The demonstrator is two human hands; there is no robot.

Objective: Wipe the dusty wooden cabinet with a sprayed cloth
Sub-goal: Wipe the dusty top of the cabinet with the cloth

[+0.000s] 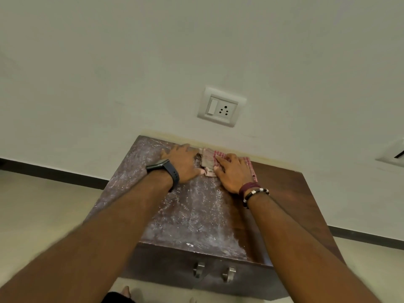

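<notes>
1. We see the cloth (211, 161) at the cabinet's (196, 215) back edge, by the wall.
2. Our right hand (234, 173) presses flat on it, grip spread.
3. Our left hand (183, 164) lies flat just beside it, fingers open, on dusty wood.

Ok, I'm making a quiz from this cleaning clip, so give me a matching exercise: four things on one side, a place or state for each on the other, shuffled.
Things:
1. cloth
2. watch
3. wall socket
4. left half of the cabinet top

Place or state:
A. on the wall above the cabinet
B. coated in pale dust
C. on the left wrist
D. pressed flat under the right hand

Pairs: 1-D, 2-C, 3-A, 4-B
</notes>
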